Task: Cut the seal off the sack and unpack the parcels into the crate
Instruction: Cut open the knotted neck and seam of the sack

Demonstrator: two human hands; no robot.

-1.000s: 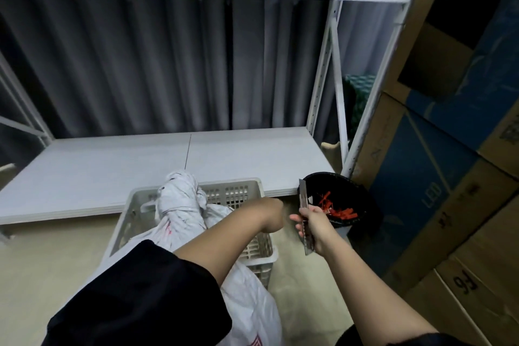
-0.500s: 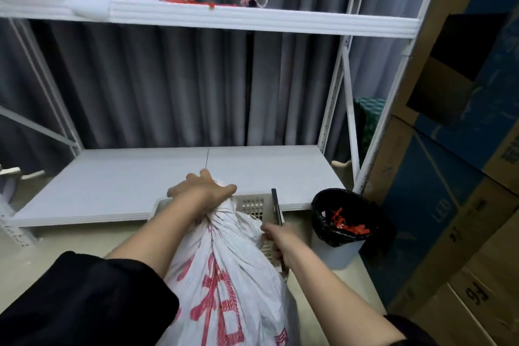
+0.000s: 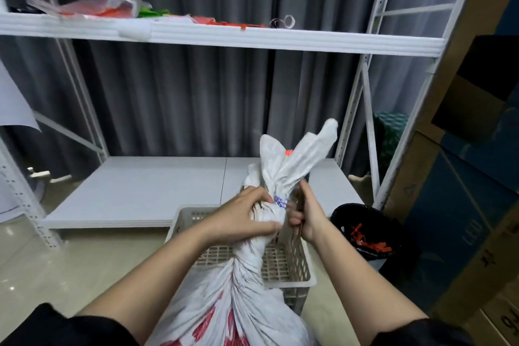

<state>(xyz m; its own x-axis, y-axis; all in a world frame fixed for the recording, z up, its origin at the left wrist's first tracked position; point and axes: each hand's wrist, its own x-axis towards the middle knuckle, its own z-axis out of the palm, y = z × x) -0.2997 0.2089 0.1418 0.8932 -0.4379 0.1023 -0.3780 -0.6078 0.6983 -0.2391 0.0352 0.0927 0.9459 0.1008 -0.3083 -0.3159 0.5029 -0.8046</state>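
Grey curtain, white shelving behind. Centre frame: left hand [image 3: 247, 215] clamps sack [image 3: 252, 298] neck taut below the seal [image 3: 280, 200]; right hand [image 3: 306, 216] fisted on knife handle beside it. Crate [image 3: 295, 264] sits underneath, ready for parcels.

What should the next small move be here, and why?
Probably slide the cutter in the right hand under the seal and cut it. The left hand grips the sack neck just below the seal, which is still tied, and the crate holds no parcels yet.
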